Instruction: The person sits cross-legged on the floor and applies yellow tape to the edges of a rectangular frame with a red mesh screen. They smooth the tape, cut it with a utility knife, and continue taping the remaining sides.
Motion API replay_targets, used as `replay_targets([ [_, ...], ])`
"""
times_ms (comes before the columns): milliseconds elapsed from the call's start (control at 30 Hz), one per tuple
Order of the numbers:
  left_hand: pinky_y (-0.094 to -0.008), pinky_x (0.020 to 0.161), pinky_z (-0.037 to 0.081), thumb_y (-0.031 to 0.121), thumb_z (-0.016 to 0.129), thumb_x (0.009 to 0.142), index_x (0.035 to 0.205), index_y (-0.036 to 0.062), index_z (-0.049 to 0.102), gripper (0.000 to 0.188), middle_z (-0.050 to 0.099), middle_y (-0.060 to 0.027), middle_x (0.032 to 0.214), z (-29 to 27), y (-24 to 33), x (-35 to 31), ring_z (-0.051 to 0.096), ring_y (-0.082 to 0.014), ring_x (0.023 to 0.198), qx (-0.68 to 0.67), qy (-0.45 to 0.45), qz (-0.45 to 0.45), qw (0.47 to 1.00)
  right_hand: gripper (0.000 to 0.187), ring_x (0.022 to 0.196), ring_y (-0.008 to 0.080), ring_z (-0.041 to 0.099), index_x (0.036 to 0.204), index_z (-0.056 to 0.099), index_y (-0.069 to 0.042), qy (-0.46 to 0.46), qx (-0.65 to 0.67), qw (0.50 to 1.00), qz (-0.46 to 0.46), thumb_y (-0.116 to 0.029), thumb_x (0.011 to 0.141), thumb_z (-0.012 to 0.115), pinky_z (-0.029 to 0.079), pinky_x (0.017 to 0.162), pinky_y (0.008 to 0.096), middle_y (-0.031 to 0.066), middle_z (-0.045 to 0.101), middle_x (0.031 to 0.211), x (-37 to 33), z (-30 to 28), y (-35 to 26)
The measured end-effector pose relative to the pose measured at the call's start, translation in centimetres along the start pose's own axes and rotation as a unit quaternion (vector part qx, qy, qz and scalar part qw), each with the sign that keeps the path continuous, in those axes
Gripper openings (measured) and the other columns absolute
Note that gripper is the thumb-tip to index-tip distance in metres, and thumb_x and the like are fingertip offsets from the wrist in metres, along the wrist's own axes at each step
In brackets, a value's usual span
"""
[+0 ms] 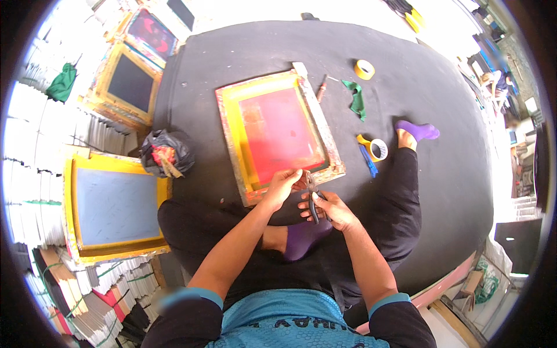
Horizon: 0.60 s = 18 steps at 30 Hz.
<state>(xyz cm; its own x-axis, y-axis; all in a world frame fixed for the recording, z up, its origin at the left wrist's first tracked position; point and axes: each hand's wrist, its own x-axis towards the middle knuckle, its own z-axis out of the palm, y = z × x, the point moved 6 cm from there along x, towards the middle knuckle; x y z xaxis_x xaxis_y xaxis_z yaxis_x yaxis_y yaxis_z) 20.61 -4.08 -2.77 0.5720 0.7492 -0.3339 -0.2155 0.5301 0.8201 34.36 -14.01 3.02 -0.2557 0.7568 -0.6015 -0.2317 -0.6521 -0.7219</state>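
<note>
In my right hand (335, 211) are pliers (314, 203) with dark handles, their jaws pointing away from me. My left hand (282, 184) is beside the jaws, thumb and fingertips pinched together; whatever they hold is too small to make out. Both hands are over the near edge of a screen printing frame (281, 130), which lies flat before me. Its mesh is red with a yellow border, and its wooden rim is stained with paint. I cannot tell whether the jaws touch the rim.
On the black table (441, 191) lie a screwdriver (322, 91), a green cloth strip (356, 101), a yellow tape roll (364, 70), another tape roll (379, 150) and a blue cutter (368, 162). A black plastic bag (181, 152) and more screen frames (71, 206) are at left. My legs flank the frame.
</note>
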Motion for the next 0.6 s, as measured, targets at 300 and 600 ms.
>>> replay_targets([
  [300,-0.0334,0.078,0.055,0.032,0.064,0.106,0.099,0.0052,0.073,0.029,0.074,-0.004,0.091,-9.9,6.2,-7.9,0.07,-0.0151,0.081,-0.026,0.154,0.042,0.987,0.049,0.104,0.0228,0.072,0.143,0.055,-0.004,-0.109,-0.062,0.991,0.039,-0.039,0.109,0.058,0.061,0.084,0.0397,0.0139,0.072,0.119,5.8,11.5,0.9],
  [600,-0.0386,0.071,0.055,0.024,0.072,0.097,0.096,0.0005,0.078,0.024,0.074,-0.0106,0.081,-12.9,4.6,-7.5,0.072,-0.0249,0.076,0.343,0.259,0.127,0.894,0.051,0.105,0.0213,0.072,0.144,0.056,-0.004,-0.058,-0.08,0.995,0.022,-0.04,0.109,0.059,0.057,0.086,0.0356,0.0114,0.072,0.118,5.3,9.4,5.2],
])
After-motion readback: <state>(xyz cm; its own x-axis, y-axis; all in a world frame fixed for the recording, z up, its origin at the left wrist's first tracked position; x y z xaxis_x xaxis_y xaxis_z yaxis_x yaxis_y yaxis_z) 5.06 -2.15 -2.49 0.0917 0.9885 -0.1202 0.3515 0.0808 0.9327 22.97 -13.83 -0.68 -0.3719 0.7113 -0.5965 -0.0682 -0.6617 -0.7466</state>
